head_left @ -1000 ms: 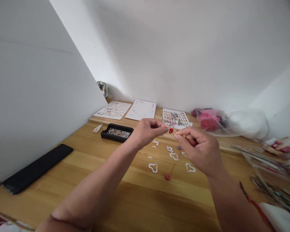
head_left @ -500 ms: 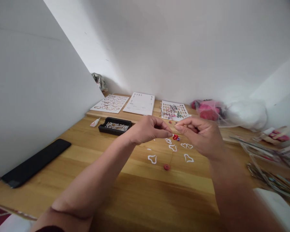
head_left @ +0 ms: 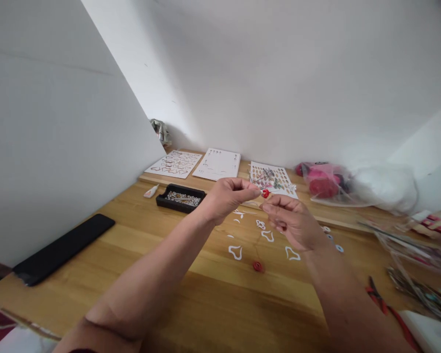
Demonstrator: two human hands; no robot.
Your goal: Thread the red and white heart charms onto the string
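My left hand [head_left: 232, 197] pinches the edge of a small red piece [head_left: 265, 193] above the wooden table. Just to the right, my right hand [head_left: 287, 215] has thumb and fingers pressed together; what they hold, if anything, is too small to make out. Beneath the hands lie white curved cut-outs, among them one at the left [head_left: 235, 252] and one at the right [head_left: 292, 253]. A round red piece [head_left: 257, 266] with a thin thread rests on the table nearer to me.
A black tray [head_left: 159, 198] of small beads and a glue tube [head_left: 151, 191] stand left. Patterned sheets lie behind, with a bag of pink items [head_left: 323, 184]. Red-handled pliers [head_left: 384, 304] are at the right, and a black slab [head_left: 64, 249] far left.
The camera view has shifted slightly. The red piece is now up at my left fingertips, and my right hand has moved a little lower, its fingers more curled.
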